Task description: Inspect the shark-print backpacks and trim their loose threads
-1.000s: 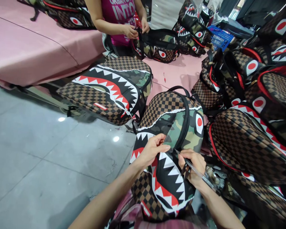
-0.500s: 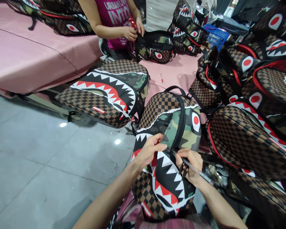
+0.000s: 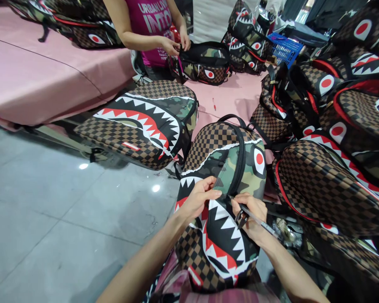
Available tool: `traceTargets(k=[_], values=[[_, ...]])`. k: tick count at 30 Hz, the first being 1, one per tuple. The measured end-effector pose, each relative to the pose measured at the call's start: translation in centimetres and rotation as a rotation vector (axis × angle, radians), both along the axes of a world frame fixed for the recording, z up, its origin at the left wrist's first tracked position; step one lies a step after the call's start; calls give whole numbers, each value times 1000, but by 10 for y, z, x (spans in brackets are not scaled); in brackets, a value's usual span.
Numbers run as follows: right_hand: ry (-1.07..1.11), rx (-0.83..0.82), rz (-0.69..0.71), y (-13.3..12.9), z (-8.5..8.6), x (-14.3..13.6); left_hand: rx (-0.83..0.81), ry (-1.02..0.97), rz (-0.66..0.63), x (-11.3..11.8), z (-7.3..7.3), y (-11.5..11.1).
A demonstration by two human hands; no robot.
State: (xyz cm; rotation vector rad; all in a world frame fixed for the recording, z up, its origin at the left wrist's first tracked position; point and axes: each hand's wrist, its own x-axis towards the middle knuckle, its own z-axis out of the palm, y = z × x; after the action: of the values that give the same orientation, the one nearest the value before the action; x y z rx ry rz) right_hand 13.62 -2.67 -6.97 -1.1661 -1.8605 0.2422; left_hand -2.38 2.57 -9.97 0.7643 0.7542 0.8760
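A checkered and camouflage backpack [image 3: 227, 235] with shark teeth and a red eye stands upright in front of me, its handle at the top. My left hand [image 3: 202, 194] pinches the bag's front panel near the end of the black zipper band [image 3: 239, 162]. Closed round a slim clear pen [image 3: 260, 223], my right hand [image 3: 251, 212] rests against the bag just right of my left. The pen's tip meets the bag at the lower end of the band. Small black-handled scissors or snips [image 3: 241, 219] also hang in my right hand.
Another backpack [image 3: 142, 122] lies at the edge of the pink table [image 3: 66, 80]. Many similar bags [image 3: 331, 181] are piled at the right. Across the table, a person in a magenta shirt [image 3: 150, 29] handles a bag [image 3: 205, 63]. A blue basket [image 3: 284, 48] stands behind.
My right hand and the pen have shifted slightly up and left along the bag. My left hand keeps its place. The other person's hands have moved slightly.
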Motion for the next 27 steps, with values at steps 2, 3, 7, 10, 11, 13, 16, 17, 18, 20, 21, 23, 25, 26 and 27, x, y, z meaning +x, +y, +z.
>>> traceTargets(k=[2, 3, 7, 10, 11, 13, 16, 17, 18, 20, 21, 23, 25, 26, 27], values=[[-3, -1, -4, 0, -1, 1, -3, -6, -6, 0, 1, 0], [-5, -5, 1, 0, -1, 1, -3, -14, -10, 0, 1, 0], [2, -12, 26, 0, -4, 2, 6, -46, -11, -1, 2, 0], [16, -12, 12, -1, -4, 2, -16, -49, -14, -1, 2, 0], [17, -19, 19, -1, -4, 2, -25, -49, -16, -1, 2, 0], [16, -44, 50, 0, -3, 3, -39, -54, -17, -1, 1, 0], [21, -51, 54, 1, -2, 4, -29, -63, -18, -2, 0, 2], [24, -41, 40, 1, -3, 4, -21, -64, -22, -2, -1, 2], [27, -29, 29, 1, -3, 4, -12, -63, -25, -2, -1, 2], [31, -31, 24, 2, -4, 4, -6, -57, -27, -2, -3, 1], [29, -55, 43, 2, -4, 3, -7, -52, -26, -1, -3, 0], [35, -134, 85, 4, -1, 2, -8, -41, -15, 0, -3, -1], [124, -214, 75, 8, 8, 4, 8, -23, 13, -3, -1, 1], [212, -234, 42, 10, 15, 7, 22, -11, 33, -7, 1, 5], [313, -231, -8, 13, 24, 12, 32, -3, 55, -14, 3, 9]])
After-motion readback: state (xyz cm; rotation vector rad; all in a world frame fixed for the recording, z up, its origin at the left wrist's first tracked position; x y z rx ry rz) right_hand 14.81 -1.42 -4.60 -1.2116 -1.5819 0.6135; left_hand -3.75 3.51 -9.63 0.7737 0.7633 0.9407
